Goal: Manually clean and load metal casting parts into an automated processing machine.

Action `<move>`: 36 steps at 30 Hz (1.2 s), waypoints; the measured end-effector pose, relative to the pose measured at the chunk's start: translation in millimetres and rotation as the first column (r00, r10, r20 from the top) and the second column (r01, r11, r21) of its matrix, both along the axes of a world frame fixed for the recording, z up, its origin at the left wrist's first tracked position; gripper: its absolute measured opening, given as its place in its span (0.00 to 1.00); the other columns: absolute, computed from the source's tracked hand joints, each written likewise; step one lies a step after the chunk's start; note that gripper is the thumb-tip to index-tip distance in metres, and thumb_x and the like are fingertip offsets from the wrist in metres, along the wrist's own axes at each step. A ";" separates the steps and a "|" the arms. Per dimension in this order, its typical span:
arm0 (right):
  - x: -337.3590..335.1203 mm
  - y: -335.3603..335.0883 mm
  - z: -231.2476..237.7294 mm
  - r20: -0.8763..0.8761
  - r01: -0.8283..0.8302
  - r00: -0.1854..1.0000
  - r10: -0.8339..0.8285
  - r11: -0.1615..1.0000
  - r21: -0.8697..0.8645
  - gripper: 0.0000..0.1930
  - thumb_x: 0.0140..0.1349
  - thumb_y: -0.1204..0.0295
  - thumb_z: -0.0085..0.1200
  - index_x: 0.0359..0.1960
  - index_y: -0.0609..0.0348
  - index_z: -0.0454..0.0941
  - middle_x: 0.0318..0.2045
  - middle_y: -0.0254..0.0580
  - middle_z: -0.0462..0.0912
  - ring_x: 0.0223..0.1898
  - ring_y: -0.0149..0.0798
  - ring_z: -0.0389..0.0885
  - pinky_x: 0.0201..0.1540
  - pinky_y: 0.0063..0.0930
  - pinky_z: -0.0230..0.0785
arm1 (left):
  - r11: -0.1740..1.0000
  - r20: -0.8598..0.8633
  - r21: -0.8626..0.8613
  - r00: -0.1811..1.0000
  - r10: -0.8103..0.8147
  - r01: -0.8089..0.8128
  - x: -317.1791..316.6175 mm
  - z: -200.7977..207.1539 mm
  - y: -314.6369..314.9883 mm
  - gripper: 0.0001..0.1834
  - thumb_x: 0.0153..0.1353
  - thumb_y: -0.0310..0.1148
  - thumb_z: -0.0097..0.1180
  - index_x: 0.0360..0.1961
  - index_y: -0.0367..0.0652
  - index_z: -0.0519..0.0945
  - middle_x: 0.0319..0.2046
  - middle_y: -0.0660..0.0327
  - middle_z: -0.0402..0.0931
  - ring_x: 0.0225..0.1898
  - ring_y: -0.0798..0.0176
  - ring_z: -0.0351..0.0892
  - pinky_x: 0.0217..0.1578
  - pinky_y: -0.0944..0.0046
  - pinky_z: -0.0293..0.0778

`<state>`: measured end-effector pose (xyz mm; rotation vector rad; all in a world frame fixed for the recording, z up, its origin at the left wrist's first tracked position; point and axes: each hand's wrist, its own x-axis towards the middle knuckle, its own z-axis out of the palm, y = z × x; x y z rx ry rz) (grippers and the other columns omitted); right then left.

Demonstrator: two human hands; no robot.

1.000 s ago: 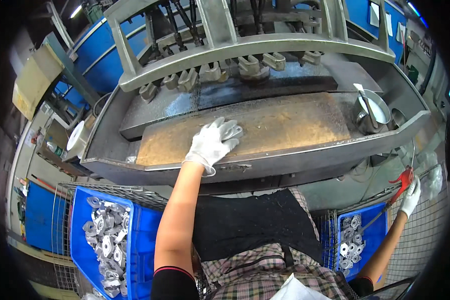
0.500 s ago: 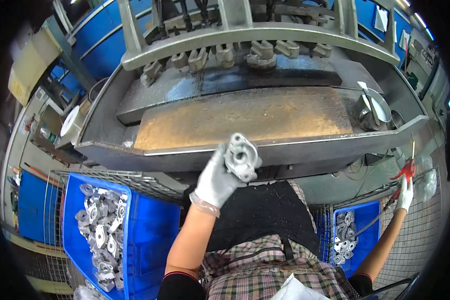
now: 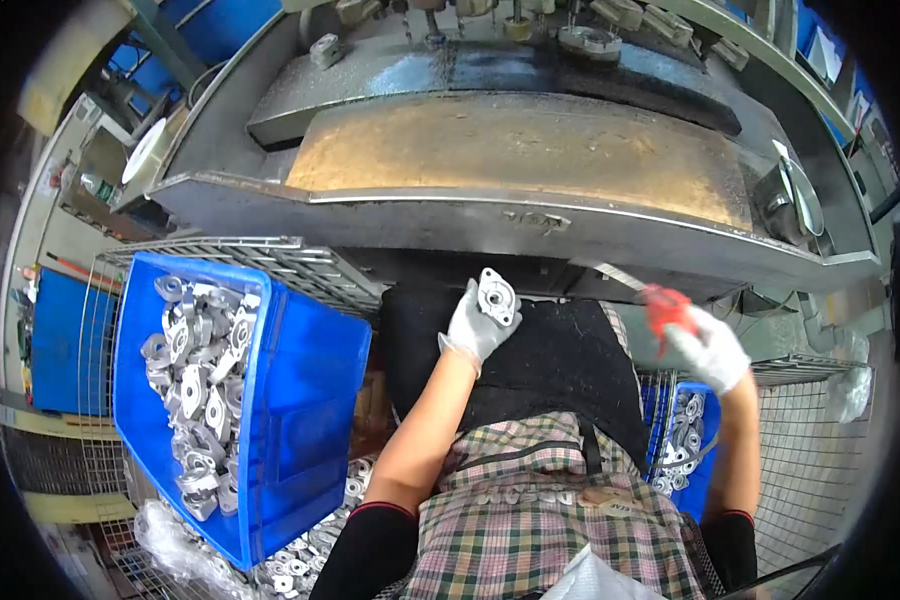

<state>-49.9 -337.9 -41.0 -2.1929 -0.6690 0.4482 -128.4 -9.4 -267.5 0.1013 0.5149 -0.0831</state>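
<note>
My left hand [image 3: 470, 332], in a white glove, is closed around a silver-grey metal casting [image 3: 496, 298]. The casting has a round middle with a bore and a holed ear at each end, and I hold it above my dark apron. At its right, my gloved right hand [image 3: 715, 350] grips a red air blow gun [image 3: 664, 312], smeared by motion. Its thin nozzle points up and left toward the casting without touching it. A blue bin [image 3: 310, 390] heaped with similar castings [image 3: 202, 390] stands at my left. Another blue bin [image 3: 708, 462] with castings sits beside my right forearm.
Ahead runs a metal machine trough [image 3: 410, 218] with a brown-stained plate [image 3: 520, 150] inside. A metal pot [image 3: 782, 205] stands at its right end. Wire mesh [image 3: 810, 440] borders the right side. More loose castings [image 3: 295, 560] lie below the left bin, beside clear plastic [image 3: 165, 540].
My right hand has swung the blow gun from the far right in toward the casting. My left hand holds the casting nearer my body. The view has tilted downward.
</note>
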 end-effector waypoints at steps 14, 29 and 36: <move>-23.5 126.3 -38.1 -0.070 -0.284 0.943 0.325 0.677 -0.679 0.24 0.66 0.48 0.40 0.51 0.52 0.71 0.42 0.52 0.82 0.45 0.55 0.80 0.49 0.46 0.71 | 0.984 -0.166 0.064 0.970 0.177 -0.168 6.0 -28.2 1.5 0.29 0.66 0.63 0.38 0.49 0.53 0.76 0.45 0.59 0.78 0.48 0.51 0.75 0.49 0.51 0.70; -23.0 148.0 -42.0 -0.084 -0.316 0.924 0.373 0.619 -0.719 0.23 0.66 0.49 0.40 0.46 0.55 0.73 0.42 0.50 0.82 0.45 0.54 0.81 0.49 0.46 0.72 | 0.982 -0.176 0.076 0.967 0.182 -0.171 7.5 -29.7 0.5 0.31 0.65 0.64 0.39 0.55 0.52 0.74 0.51 0.57 0.75 0.54 0.48 0.72 0.54 0.49 0.68; -16.7 139.3 -41.7 -0.070 -0.304 0.925 0.373 0.615 -0.728 0.23 0.66 0.49 0.40 0.46 0.55 0.73 0.42 0.50 0.82 0.45 0.55 0.81 0.49 0.46 0.72 | 0.982 -0.138 0.052 0.972 0.189 -0.183 8.5 -27.2 1.2 0.31 0.65 0.64 0.39 0.54 0.53 0.75 0.50 0.59 0.76 0.52 0.50 0.73 0.54 0.49 0.68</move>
